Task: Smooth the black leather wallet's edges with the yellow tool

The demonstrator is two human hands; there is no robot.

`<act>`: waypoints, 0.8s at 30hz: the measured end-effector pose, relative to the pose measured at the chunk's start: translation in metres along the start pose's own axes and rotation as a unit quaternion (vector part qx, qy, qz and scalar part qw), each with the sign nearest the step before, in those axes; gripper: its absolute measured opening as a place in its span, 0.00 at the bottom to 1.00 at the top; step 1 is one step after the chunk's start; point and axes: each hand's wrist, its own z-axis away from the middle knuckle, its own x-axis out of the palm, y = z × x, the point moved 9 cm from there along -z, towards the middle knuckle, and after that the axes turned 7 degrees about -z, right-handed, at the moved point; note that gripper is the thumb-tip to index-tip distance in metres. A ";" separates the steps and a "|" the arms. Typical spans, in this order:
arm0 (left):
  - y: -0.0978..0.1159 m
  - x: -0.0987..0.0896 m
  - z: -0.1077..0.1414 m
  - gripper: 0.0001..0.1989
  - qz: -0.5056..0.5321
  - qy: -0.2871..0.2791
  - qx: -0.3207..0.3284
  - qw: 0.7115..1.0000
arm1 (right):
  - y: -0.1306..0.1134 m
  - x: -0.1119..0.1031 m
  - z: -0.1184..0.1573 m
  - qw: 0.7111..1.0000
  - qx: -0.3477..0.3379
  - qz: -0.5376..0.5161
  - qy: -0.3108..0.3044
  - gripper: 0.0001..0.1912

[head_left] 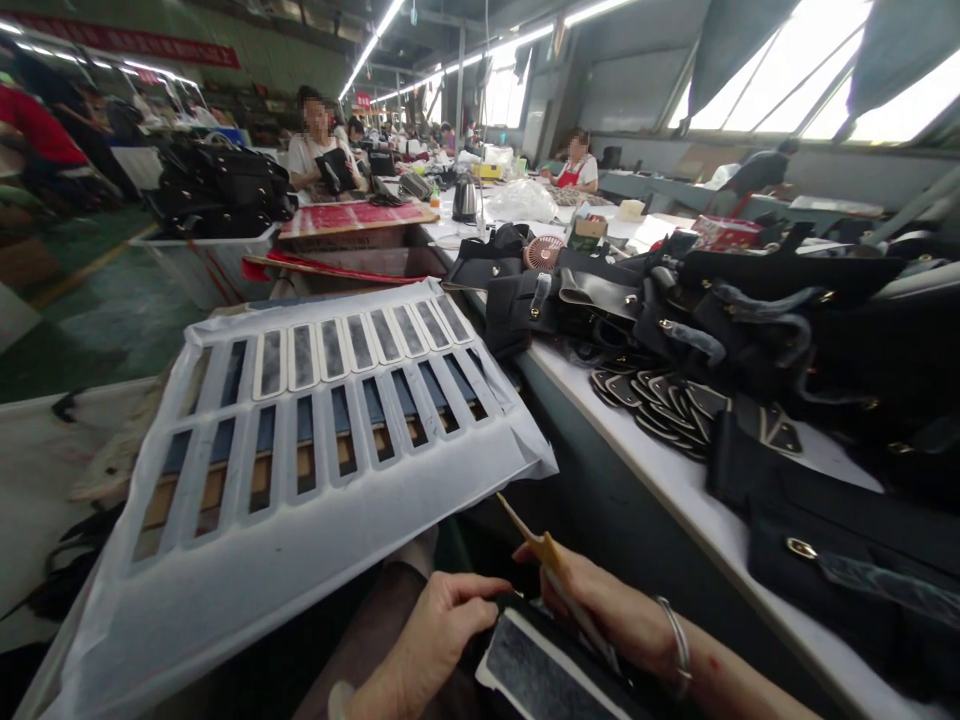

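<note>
At the bottom of the head view, my left hand (442,630) pinches the upper left corner of a black piece (547,670) that has a white-edged dark panel on its face. My right hand (577,590), with a bangle at the wrist, grips a yellowish pointed tool (551,555) against the right side of that piece. The tool's tip points up and left. Left of centre, a white sheet (277,560) with rows of rectangular slots lies over a support. White-edged dark strips (360,342) fill most of its back row.
Black bags (847,520) and a pile of dark trimmed pieces (667,405) cover the white table (600,430) at right. A bin (210,265) heaped with black bags stands at back left. Behind are a kettle (465,200), a small fan (544,252) and several people.
</note>
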 end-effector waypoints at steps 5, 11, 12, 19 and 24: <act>0.001 0.000 0.000 0.18 -0.019 0.030 0.015 0.999 | -0.001 0.017 -0.027 0.994 -0.036 0.102 0.008 0.25; 0.005 -0.007 0.000 0.12 -0.093 0.090 0.035 0.991 | -0.014 0.030 -0.032 0.974 -0.069 0.218 -0.001 0.10; 0.007 -0.007 0.000 0.11 -0.083 0.087 0.040 0.992 | -0.016 0.031 -0.031 0.970 -0.073 0.232 0.000 0.10; -0.060 -0.002 0.008 0.20 0.189 0.061 -0.077 0.977 | -0.036 0.004 -0.003 0.950 -0.075 0.279 0.121 0.21; -0.151 0.028 0.023 0.34 0.329 0.050 -0.266 0.905 | -0.056 -0.013 0.078 0.962 -0.115 0.074 0.236 0.31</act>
